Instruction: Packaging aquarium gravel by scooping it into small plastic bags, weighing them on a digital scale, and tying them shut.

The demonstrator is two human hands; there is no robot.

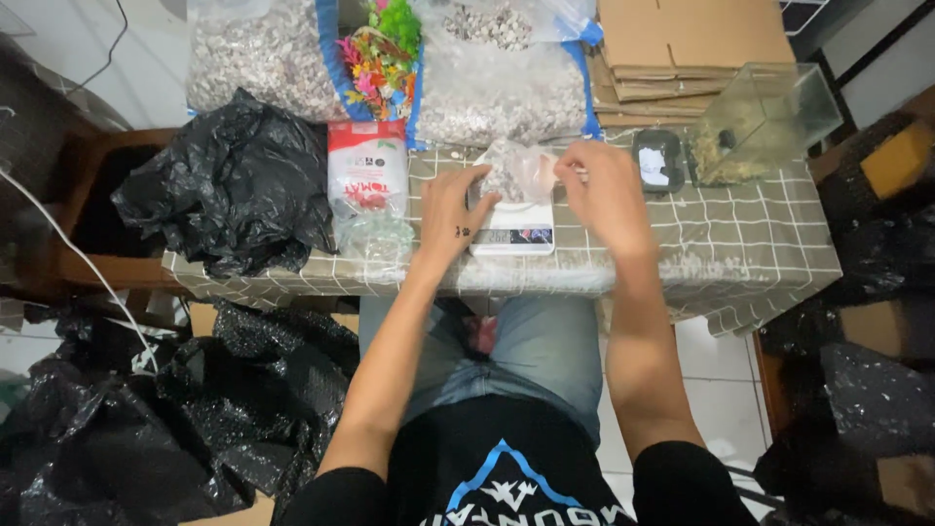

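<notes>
As it rests on the scale (512,232), both hands (453,209) grip the bag (516,173).

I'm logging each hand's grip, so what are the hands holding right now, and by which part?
Both hands hold a small clear plastic bag of pale gravel over a white scale: left hand at its left side, right hand at its right upper edge.

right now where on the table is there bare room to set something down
Bare checked cloth lies right of the right hand, below the black tray and glass tank. A narrow strip runs along the front edge under the scale. The left is crowded by the black bag and white pouch.
</notes>
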